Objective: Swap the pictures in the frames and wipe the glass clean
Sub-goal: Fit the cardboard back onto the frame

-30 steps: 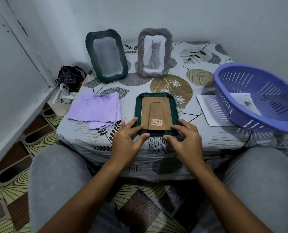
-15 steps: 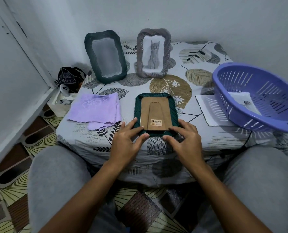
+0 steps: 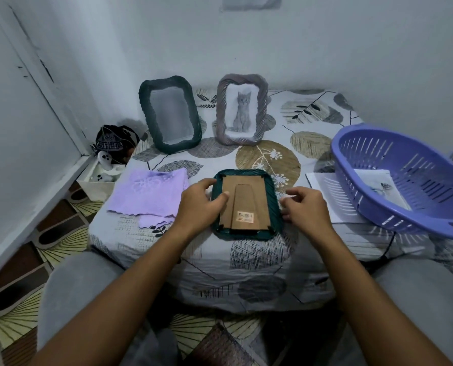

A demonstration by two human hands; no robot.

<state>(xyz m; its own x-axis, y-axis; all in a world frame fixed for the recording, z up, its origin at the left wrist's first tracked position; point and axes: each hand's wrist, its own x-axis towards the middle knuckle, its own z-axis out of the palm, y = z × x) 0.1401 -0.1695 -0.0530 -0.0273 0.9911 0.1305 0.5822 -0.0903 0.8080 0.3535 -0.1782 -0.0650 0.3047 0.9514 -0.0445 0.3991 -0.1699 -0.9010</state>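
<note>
A dark green frame (image 3: 273, 207) lies face down at the table's front middle, its brown cardboard back with a barcode sticker facing up. My left hand (image 3: 200, 204) grips its left rim, thumb on the cardboard. My right hand (image 3: 306, 207) has curled fingers on the right rim. At the back stand another dark green frame (image 3: 170, 117) with no picture showing and a grey frame (image 3: 242, 109) with a cat picture. A purple cloth (image 3: 150, 194) lies to the left.
A purple plastic basket (image 3: 405, 159) sits tilted at the right with a small picture (image 3: 384, 187) inside, on a white sheet (image 3: 323, 196). A leaf-patterned cloth (image 3: 267, 159) covers the table. A box of toys (image 3: 105, 170) stands on the floor, left of the table. Walls close in behind and left.
Both hands have moved from the frame's near edge to its sides: the left now grips the left rim, the right has curled onto the right rim. The frame stays flat.
</note>
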